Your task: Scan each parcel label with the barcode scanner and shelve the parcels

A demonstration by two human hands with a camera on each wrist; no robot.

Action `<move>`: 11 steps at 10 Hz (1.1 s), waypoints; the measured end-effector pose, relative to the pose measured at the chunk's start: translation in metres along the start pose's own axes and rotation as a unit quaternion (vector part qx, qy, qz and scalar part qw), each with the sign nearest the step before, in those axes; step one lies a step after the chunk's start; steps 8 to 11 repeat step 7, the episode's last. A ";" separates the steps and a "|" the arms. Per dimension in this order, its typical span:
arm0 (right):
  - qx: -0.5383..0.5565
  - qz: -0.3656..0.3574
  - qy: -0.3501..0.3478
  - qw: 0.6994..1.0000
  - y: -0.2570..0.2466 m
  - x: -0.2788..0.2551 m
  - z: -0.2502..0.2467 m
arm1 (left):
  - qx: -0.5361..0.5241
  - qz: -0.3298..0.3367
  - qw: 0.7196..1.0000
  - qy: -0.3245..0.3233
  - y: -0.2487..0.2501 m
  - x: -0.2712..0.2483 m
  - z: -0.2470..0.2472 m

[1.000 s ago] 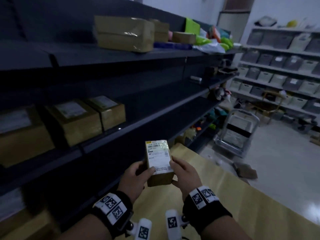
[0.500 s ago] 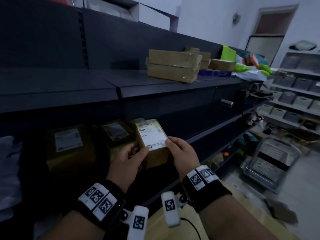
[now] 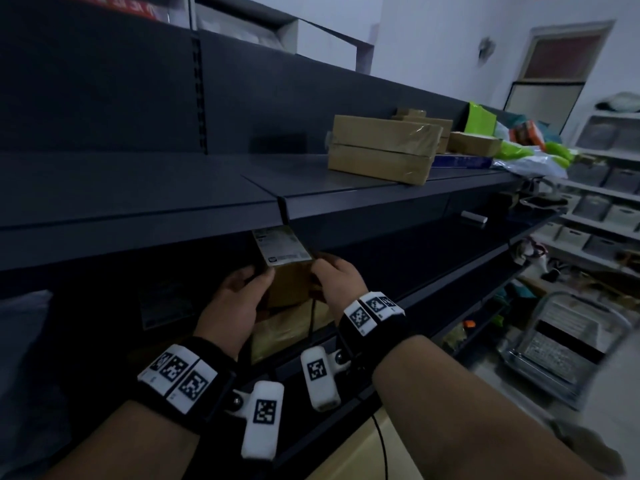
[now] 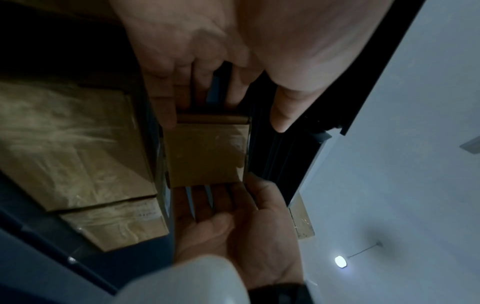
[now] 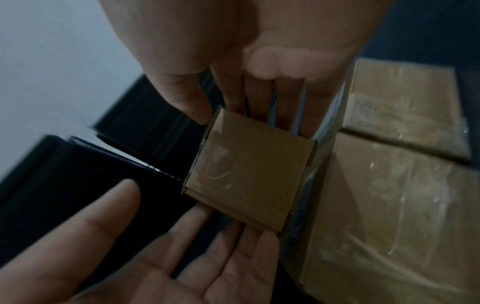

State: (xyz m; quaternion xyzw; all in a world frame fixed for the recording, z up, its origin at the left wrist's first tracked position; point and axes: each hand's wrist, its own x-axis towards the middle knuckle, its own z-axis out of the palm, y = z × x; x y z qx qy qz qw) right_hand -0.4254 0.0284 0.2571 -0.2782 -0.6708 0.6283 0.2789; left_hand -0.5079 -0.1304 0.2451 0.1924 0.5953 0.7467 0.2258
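Observation:
I hold a small brown cardboard parcel (image 3: 289, 285) with a white label (image 3: 282, 245) between both hands, at the mouth of the dark middle shelf bay. Its far end is tucked under the upper shelf's front edge (image 3: 138, 237). My left hand (image 3: 235, 303) presses straight fingers against its left side, and in the right wrist view its thumb stands off the parcel (image 5: 249, 168). My right hand (image 3: 341, 278) holds the right side, thumb tip at the top edge. Other taped boxes (image 4: 70, 144) lie just below the parcel (image 4: 205, 156). No scanner is in view.
The upper shelf carries a stack of flat boxes (image 3: 381, 150) and green bags (image 3: 512, 147) farther right. A small white roll (image 3: 474, 216) lies on the middle shelf. A metal trolley (image 3: 561, 348) stands on the floor at right, and a wooden table edge (image 3: 363, 455) is by my forearms.
Both hands carried the parcel from above the wooden table forward and left into the middle shelf bay. My view swung left and up along the shelving.

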 end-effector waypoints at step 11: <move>0.122 -0.006 0.162 0.979 0.021 -0.052 -0.085 | 0.027 0.105 0.994 -0.021 -0.010 -0.048 0.050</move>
